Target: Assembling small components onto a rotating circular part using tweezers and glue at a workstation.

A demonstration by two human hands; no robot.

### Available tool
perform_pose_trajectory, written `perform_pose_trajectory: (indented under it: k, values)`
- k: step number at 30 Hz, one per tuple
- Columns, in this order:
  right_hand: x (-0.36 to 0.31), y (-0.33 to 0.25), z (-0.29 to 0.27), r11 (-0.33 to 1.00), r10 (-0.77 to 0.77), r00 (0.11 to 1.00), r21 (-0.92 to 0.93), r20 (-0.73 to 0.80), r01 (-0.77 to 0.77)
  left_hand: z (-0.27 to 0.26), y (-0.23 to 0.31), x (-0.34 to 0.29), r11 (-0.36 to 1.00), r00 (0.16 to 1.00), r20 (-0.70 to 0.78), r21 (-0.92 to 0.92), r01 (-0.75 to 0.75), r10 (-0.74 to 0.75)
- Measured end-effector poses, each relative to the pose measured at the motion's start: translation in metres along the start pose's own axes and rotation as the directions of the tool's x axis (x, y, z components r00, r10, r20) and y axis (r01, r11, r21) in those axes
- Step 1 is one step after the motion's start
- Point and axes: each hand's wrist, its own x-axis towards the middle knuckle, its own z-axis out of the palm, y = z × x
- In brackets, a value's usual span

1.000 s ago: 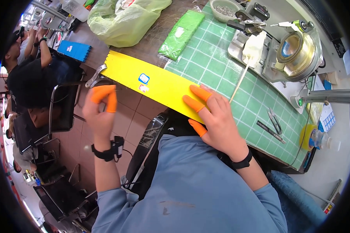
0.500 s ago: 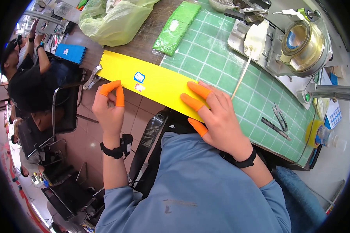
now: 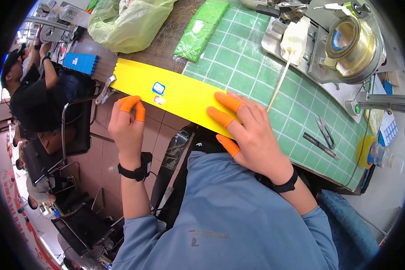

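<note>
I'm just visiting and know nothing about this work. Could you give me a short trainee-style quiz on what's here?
1. Which hand lies with spread fingers on the yellow board: left or right?
2. True or false: the scissors lie on the green mat.
3. How many orange finger covers show on the hand from question 1?

Key:
1. The right hand.
2. True.
3. Three.
</note>
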Motion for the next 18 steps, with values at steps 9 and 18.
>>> perform_pose_trajectory:
  k: [9, 18]
  values:
    - [-0.003, 0.000, 0.000, 1.000, -0.005, 1.000, -0.006, -0.013, 0.005, -0.012, -0.010, -0.004, 0.998, 0.998, 0.009, -0.011, -0.063, 0.063]
    - [-0.003, -0.003, -0.001, 0.999, -0.016, 1.000, -0.030, -0.020, 0.015, -0.002, 0.008, -0.015, 0.995, 0.998, 0.013, -0.080, -0.056, 0.057]
